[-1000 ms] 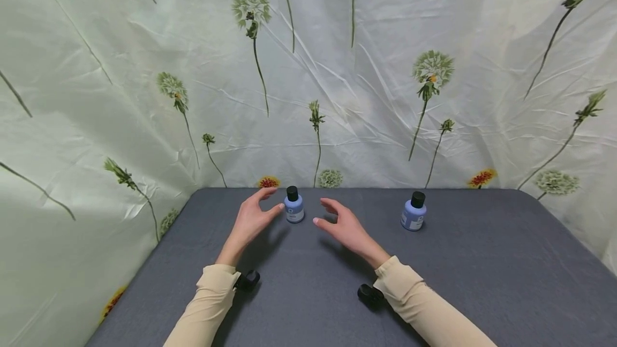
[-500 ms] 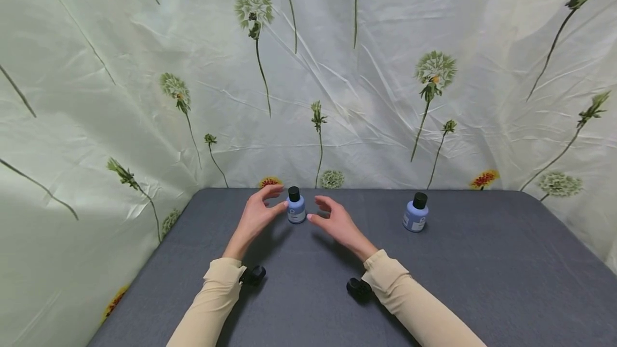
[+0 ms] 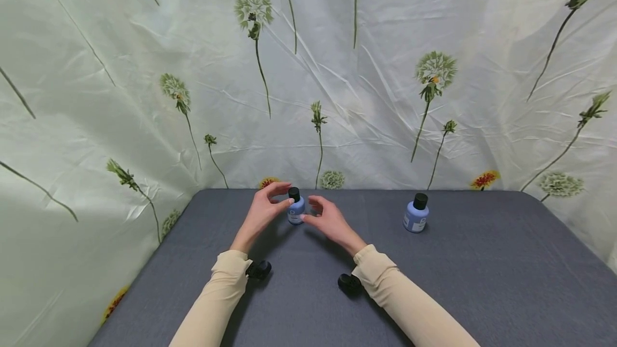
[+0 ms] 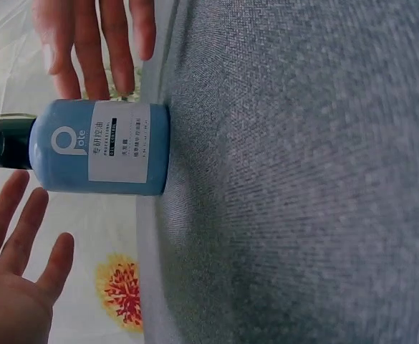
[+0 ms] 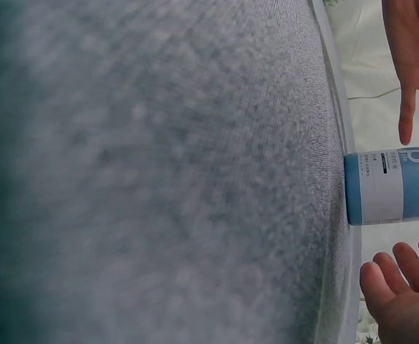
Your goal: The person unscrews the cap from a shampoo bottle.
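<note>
A small blue bottle (image 3: 295, 209) with a black cap and white label stands upright near the table's far edge. My left hand (image 3: 262, 212) is at its left, fingers spread and thumb overlapping the cap area; in the left wrist view the thumb lies in front of the black cap (image 4: 12, 147). My right hand (image 3: 331, 221) is at the bottle's right, its thumb tip in front of the lower body. In the right wrist view, the right fingers (image 5: 406, 276) stand apart from the bottle (image 5: 384, 186). Whether either thumb touches it, I cannot tell.
A second matching blue bottle (image 3: 416, 214) stands upright on the right side of the grey cloth-covered table (image 3: 482, 261). Behind the table hangs a white curtain (image 3: 376, 122) printed with dandelions. A black wrist camera (image 3: 259, 270) sits at the left cuff, another (image 3: 349, 284) at the right.
Both hands have closed in on the blue bottle, the left one moving right and the right one moving left. The bottles have stayed where they were.
</note>
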### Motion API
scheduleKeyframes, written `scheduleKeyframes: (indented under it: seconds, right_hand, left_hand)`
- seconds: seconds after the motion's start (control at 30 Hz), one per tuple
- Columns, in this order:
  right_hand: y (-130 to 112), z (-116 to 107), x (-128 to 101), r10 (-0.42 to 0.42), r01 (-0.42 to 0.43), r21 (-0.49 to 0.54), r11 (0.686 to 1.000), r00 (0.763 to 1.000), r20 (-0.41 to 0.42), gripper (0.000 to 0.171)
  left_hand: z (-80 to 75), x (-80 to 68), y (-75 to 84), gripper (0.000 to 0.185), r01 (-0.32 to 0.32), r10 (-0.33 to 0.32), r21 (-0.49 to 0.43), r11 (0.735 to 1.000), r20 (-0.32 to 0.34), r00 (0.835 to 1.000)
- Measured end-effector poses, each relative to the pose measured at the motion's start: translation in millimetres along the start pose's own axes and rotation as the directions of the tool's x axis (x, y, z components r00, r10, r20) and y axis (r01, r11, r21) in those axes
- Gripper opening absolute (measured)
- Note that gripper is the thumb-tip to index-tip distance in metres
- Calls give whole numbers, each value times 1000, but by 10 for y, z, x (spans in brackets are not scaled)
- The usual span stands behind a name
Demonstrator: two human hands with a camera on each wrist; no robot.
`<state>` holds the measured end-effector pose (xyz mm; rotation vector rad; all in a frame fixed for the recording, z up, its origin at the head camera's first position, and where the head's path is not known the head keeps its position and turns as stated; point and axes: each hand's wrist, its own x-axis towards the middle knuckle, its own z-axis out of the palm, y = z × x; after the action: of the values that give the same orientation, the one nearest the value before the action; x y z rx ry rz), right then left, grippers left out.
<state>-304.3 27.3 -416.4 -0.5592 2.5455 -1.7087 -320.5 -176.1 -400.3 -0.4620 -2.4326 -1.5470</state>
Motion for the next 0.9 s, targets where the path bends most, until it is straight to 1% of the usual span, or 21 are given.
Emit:
scheduleKeyframes:
  seconds: [0.2,0.37,0.53,0.6,0.73,0.9]
  right_hand:
    - [5,47,66,-12,12,-9,1000,1000,15,59]
    - [6,88,110,-13,13,-9,1000,999,38,58]
    - [4,142,173,-10,10,5,1000,1000,30,56]
    - [7,164,196,4,-5,14,1000,1000,21,55]
    - [14,200,220,23,-23,24,999,1000,9,51]
    - [16,199,204,36,-36,38,999,999,16,49]
  left_hand:
    - [9,45,6,43,-30,31,-57,998,14,999]
    - [24,78,37,39,-39,44,-93,995,47,998]
    - [22,108,34,33,-46,51,-82,996,56,997]
    - [21,118,21,32,-48,52,-74,996,56,997]
    - [21,122,11,31,-41,44,-63,997,57,997]
    - [32,113,19,29,-21,25,-64,998,63,998]
